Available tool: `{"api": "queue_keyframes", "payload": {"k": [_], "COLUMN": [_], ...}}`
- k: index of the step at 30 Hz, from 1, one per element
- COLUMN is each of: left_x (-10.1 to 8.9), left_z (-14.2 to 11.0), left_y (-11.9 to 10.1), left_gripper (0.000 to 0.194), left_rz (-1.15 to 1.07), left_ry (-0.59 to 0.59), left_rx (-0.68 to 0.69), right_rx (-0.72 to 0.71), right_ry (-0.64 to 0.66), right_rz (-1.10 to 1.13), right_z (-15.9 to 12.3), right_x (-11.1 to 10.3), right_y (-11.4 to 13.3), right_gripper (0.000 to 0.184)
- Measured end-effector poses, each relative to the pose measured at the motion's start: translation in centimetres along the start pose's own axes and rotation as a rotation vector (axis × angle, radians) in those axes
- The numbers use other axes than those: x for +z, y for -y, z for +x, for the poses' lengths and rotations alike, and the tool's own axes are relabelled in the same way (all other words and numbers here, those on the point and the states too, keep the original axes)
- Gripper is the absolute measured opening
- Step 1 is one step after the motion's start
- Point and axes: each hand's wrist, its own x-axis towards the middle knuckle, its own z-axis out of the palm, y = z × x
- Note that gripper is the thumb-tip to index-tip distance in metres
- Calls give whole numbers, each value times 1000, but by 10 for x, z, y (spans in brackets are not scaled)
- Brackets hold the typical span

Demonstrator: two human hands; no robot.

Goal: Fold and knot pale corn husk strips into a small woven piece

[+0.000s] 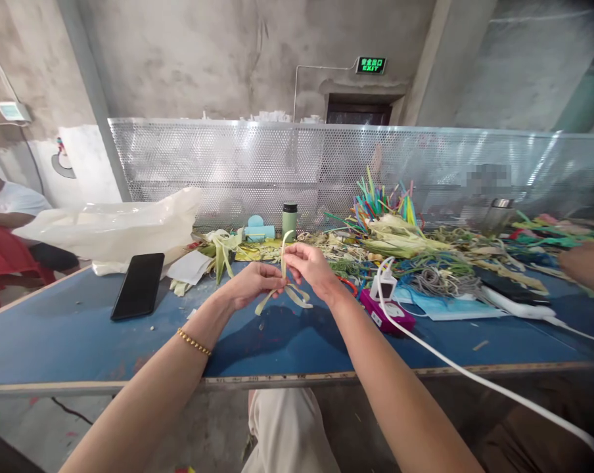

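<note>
Over the blue table (144, 358), both hands are on pale green strips (297, 297) that look like corn husk. My left hand (252, 285) pinches them between thumb and fingers where they meet, and several loose ends hang below. My right hand (311, 267) is closed on the strip that curls up above the left fingers. Fingertips hide the point where the strips cross. Behind the hands lies a heap of dry husk pieces (317, 246), with a folded husk (225, 248) left of it.
A black phone (138, 286) and a plastic bag (124, 223) lie left. Rightward are a purple power block (386, 311) with a white cable, a blue mask (455, 307) and coloured strips (383, 197). A green flask (290, 221) stands behind. Another person's hand (587, 263) is far right.
</note>
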Motion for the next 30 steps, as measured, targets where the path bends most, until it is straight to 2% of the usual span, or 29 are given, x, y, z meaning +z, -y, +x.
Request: {"api": "queue_keyframes", "payload": {"k": [4,8,14,17,20,25,30], "left_x": [1,-2,-4,-7,-9,-6,-3], "left_z": [-7,-9,-9,-8,-7,-6,-6], "left_y": [-8,-9,-9,-7,-5,-2,-3], "left_gripper": [16,15,12,12,12,12,13], "left_rz": [-154,-213,-244,-226,-201,-230,-304], "left_ry": [115,171,193,202,272,430,434], "left_rx": [-55,-113,-95,-92,-100,-143,-153], "right_rx": [130,113,46,54,57,66,68], "right_ry": [321,515,510,593,692,755,756], "right_rz": [270,262,240,308,376,415,364], "right_z": [-6,-13,-14,-13,-13,-13,-16], "right_x": [-8,-14,-18,-20,-19,-15,-16], "right_y": [7,11,12,10,7,6,10], "right_gripper": [27,24,20,24,27,19,20]}}
